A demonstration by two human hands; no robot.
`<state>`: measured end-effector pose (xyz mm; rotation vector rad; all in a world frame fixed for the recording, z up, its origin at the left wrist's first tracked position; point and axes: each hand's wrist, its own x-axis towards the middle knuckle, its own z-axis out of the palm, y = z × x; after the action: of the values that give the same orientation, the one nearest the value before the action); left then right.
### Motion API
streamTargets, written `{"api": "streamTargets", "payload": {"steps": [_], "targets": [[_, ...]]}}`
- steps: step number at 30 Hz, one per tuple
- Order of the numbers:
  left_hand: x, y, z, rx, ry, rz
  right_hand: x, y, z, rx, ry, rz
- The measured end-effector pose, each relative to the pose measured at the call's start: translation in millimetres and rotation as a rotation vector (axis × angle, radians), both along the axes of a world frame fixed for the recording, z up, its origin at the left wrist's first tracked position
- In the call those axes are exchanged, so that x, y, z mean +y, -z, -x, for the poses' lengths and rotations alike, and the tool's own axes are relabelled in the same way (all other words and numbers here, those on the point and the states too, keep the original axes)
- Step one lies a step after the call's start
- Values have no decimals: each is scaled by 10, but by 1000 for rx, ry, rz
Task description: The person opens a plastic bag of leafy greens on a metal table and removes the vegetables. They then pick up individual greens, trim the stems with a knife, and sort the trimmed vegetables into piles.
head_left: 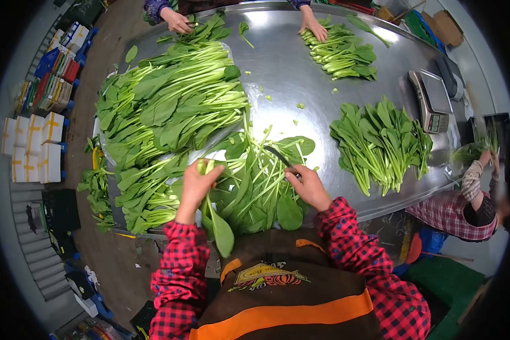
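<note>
My left hand (pixel 195 186) pinches a leafy green stalk, choy sum by its look, with its broad leaf (pixel 223 233) hanging toward my apron. In my right hand (pixel 307 187) is a small knife (pixel 277 154), its dark curved blade pointing up and left over the greens. Between and below both hands lies a loose heap of leaves and stems (pixel 255 195). Beyond my left hand a large pile of choy sum (pixel 175 102) is stacked with stem ends facing right. The knife and the held stalk are apart.
On the metal table (pixel 277 73) a bunch of greens (pixel 382 141) lies at right, near a digital scale (pixel 432 96). Across the table, a co-worker's hand (pixel 313 25) rests on another bunch (pixel 343 54); their other hand (pixel 177 21) is at the pile. Another person (pixel 464 212) works at right.
</note>
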<state>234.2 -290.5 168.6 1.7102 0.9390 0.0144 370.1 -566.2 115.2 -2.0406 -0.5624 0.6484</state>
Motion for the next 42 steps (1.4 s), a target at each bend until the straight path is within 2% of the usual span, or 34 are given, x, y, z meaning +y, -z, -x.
{"api": "streamTargets", "payload": {"steps": [1,3,7,9,10,11,14,15,17,18,20,21,24,29,33,35,37,38,40,41,42], "targets": [[3,92,-113,-2,-3,4,15,-7,9,14,-17,2],[38,424,-314,56,304,-714,41,-4,38,10,-35,-5],[60,931,-584,159,468,-722,49,21,81,-44,-77,-47],[55,1093,-573,297,670,-672,18,-7,83,-29,-61,-44],[54,1168,-533,246,705,-708,-4,-19,86,-7,-40,-43],[47,1124,-503,243,714,-711,-18,-25,91,17,-16,-45],[88,895,-393,100,519,-739,-75,-25,79,-30,31,27],[97,679,-409,107,532,-744,-57,-44,82,-20,41,20],[130,193,-389,46,241,-454,-4,-124,42,-255,36,-8],[124,5,-357,52,241,-462,89,-283,18,-346,28,-142],[83,-295,-299,-173,232,-162,262,-581,-45,-439,-6,-194],[41,-389,-280,-175,231,-171,331,-711,-67,-535,-40,-233],[-143,-606,-265,-161,232,59,488,-970,-92,-594,-108,-227],[-346,-636,-237,-238,249,174,544,-979,-41,-674,-149,-253],[-395,-678,-204,-206,258,186,484,-862,-36,-600,-187,-225],[-390,-654,-163,-241,273,265,384,-515,-62,-594,-192,-237],[-387,-609,-133,-235,250,258,262,-72,-102,-355,-43,-185],[-385,-589,-131,-225,219,255,301,-193,-121,-359,-47,-186],[-449,-566,-124,-208,191,273,379,-658,-3,130,61,-438],[-474,-566,-159,-206,179,278,418,-777,5,131,70,-437],[-504,-554,-174,-227,195,290,460,-885,-20,174,-35,-395]]}}
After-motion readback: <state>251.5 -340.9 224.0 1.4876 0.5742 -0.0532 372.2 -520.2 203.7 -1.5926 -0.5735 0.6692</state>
